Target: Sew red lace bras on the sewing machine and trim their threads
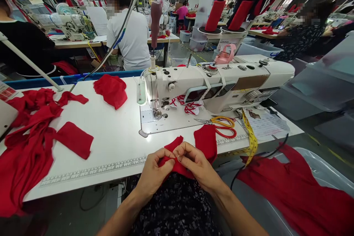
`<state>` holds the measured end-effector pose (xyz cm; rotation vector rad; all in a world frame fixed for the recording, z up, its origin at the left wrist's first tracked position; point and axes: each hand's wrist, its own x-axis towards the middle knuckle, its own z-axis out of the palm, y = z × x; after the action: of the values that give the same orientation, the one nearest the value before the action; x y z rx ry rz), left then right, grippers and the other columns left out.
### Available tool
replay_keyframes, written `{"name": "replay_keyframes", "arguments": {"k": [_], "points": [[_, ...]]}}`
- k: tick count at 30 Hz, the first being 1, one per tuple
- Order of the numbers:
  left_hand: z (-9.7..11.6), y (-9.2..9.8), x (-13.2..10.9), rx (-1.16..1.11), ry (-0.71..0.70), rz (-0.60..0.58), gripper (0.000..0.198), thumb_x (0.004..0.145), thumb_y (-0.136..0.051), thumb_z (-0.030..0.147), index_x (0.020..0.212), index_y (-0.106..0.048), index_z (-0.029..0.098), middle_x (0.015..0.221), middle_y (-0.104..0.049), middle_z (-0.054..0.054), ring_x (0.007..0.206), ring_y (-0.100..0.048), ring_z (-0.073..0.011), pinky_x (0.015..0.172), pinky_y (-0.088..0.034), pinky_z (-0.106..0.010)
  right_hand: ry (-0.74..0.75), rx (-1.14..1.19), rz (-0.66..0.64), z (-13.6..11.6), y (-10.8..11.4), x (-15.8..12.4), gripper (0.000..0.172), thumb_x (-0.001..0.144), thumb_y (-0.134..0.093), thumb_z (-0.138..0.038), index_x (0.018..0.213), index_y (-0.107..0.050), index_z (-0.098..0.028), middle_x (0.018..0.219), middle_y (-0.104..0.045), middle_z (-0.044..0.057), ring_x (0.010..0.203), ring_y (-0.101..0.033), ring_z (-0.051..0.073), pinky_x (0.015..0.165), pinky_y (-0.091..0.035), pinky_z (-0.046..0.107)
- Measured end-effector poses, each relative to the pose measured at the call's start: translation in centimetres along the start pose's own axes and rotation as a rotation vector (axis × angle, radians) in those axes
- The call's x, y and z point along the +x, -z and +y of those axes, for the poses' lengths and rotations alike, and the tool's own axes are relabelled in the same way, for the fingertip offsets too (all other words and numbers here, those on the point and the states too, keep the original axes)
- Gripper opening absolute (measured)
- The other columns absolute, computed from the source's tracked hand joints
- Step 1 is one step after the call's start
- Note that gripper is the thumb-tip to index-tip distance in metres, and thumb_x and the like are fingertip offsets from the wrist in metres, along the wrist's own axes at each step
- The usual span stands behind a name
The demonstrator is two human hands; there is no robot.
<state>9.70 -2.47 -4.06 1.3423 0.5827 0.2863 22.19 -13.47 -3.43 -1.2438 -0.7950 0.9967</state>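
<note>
Red knit piece: a small cut of red fabric (193, 147) lies half on the near edge of the white table (110, 143) and half in the person's lap, in front of the sewing machine (215, 84).
Left hand: the left hand (153, 172) pinches the near edge of the fabric between thumb and forefinger, fingers curled shut on it.
Right hand: the right hand (195, 165) pinches the same edge just beside the left, fingertips almost touching the left hand's.
Slip risk: both pinches sit on a narrow margin, so I judge the edge could slide out and the fold or alignment be lost.
Stretch risk: the cloth looks soft; pulling the hands apart could distort the edge.
Drop risk: with so much hanging over the table edge, a loosened hold could let the piece fall to the lap or floor.
Snag risk: scissors (221, 123) lie open-handled just beyond the fabric, and a yellow tape measure (250, 136) trails off the table; dragging the piece forward could catch either.
Mix-up risk: similar red pieces (73, 139) lie to the left.
</note>
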Motion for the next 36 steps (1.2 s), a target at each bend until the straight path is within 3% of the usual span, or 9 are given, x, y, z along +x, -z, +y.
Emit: {"name": "replay_keyframes", "arguments": {"k": [11, 17, 24, 36], "points": [[0.4, 0.2, -0.4, -0.079, 0.090, 0.008, 0.025, 0.080, -0.065, 0.041, 0.081, -0.058, 0.017, 0.057, -0.049, 0.005, 0.049, -0.034, -0.0066, 0.047, -0.026, -0.018, -0.012, -0.127, 0.060, -0.3, 0.7, -0.8, 0.021, 0.094, -0.059, -0.042, 0.107, -0.060, -0.025, 0.096, -0.057, 0.001, 0.088, -0.051, 0.015, 0.081, -0.042, 0.027], [0.4, 0.1, -0.3, -0.083, 0.077, 0.010, 0.025, 0.080, -0.066, 0.041, 0.080, -0.060, 0.016, 0.057, -0.049, 0.005, 0.050, -0.035, -0.0065, 0.047, -0.027, -0.018, -0.025, -0.245, 0.043, -0.6, 0.4, -0.9, 0.021, 0.094, -0.059, -0.042, 0.100, -0.063, -0.023, 0.095, -0.060, 0.001, 0.089, -0.054, 0.016, 0.080, -0.043, 0.028], [0.6, 0.0, -0.4, -0.063, 0.068, 0.017, 0.027, 0.080, -0.066, 0.042, 0.080, -0.060, 0.016, 0.060, -0.050, 0.004, 0.052, -0.037, -0.0068, 0.048, -0.029, -0.018, -0.004, -0.299, 0.114, -0.6, -0.6, -0.3, 0.018, 0.091, -0.060, -0.037, 0.083, -0.058, -0.020, 0.077, -0.052, -0.002, 0.071, -0.046, 0.013, 0.066, -0.037, 0.026], [0.6, -0.4, -0.4, -0.137, 0.070, -0.019, 0.030, 0.080, -0.071, 0.044, 0.084, -0.064, 0.016, 0.065, -0.058, 0.002, 0.055, -0.043, -0.0066, 0.052, -0.033, -0.017, -0.105, -0.045, 0.097, 0.0, 0.1, -0.6, 0.026, 0.089, -0.064, -0.044, 0.085, -0.060, -0.018, 0.075, -0.046, -0.003, 0.068, -0.036, 0.011, 0.061, -0.029, 0.025]]}}
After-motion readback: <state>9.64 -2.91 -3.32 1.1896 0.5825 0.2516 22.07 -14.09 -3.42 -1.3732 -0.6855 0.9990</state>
